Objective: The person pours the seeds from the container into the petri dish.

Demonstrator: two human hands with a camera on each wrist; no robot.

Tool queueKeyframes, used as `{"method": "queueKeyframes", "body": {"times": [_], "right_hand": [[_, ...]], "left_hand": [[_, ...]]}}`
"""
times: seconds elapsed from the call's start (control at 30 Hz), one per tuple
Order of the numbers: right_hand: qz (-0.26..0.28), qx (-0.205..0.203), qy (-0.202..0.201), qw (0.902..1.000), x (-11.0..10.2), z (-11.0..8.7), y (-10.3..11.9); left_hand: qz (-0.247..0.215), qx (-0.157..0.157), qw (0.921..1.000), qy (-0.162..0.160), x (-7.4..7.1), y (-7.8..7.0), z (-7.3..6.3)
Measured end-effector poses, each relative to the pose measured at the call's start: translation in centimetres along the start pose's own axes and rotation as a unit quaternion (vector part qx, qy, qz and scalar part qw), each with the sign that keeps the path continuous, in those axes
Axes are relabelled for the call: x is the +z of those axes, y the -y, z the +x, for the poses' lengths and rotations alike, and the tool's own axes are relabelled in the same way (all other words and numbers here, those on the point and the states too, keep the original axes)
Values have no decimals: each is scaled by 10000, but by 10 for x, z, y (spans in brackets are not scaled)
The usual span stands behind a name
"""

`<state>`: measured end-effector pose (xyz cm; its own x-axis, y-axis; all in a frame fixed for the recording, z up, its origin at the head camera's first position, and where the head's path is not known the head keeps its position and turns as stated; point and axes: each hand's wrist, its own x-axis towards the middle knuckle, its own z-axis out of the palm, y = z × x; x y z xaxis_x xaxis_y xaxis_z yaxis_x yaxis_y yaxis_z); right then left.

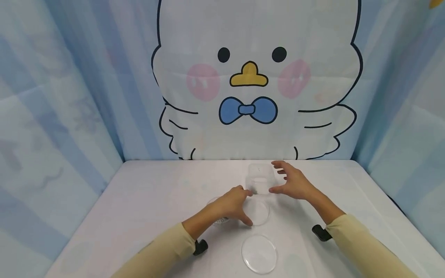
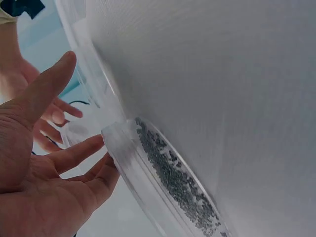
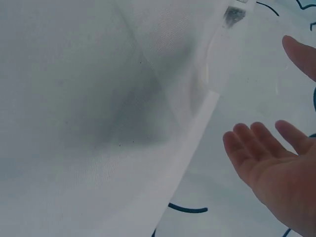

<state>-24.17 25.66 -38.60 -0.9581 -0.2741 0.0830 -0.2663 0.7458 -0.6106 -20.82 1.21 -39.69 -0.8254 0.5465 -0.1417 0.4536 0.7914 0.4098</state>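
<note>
My left hand spreads thumb and fingers beside a clear round disc on the table. In the left wrist view, its fingertips are next to a clear container holding dark granules; whether they touch it I cannot tell. My right hand is held with thumb and fingers apart at the right of a clear plastic box, with nothing in its grasp. The right wrist view also shows that hand with loosely bent fingers. A second clear round disc lies nearer to me.
Another round clear piece with a dark pattern shows partly behind my left wrist. The white table ends at a curtain with a cartoon bird. Blue curtains stand at both sides. Dark wrist mounts hang under the sleeves.
</note>
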Motion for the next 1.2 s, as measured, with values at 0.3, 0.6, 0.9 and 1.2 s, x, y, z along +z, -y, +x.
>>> {"method": "queueKeyframes", "body": {"times": [0.3, 0.6, 0.9, 1.2], "right_hand": [[415, 370, 529, 9970, 14, 22, -14], [1130, 379, 331, 9923, 11, 19, -23], [1806, -124, -88, 9834, -13, -1, -30], [1986, -757, -399, 9763, -23, -22, -32]], "left_hand": [[-8, -162, 9998, 67, 2, -5, 4], [-128, -239, 9996, 10, 1, -7, 3], [-176, -339, 9992, -111, 0, -5, 0], [-255, -417, 9987, -112, 4, -6, 3]]}}
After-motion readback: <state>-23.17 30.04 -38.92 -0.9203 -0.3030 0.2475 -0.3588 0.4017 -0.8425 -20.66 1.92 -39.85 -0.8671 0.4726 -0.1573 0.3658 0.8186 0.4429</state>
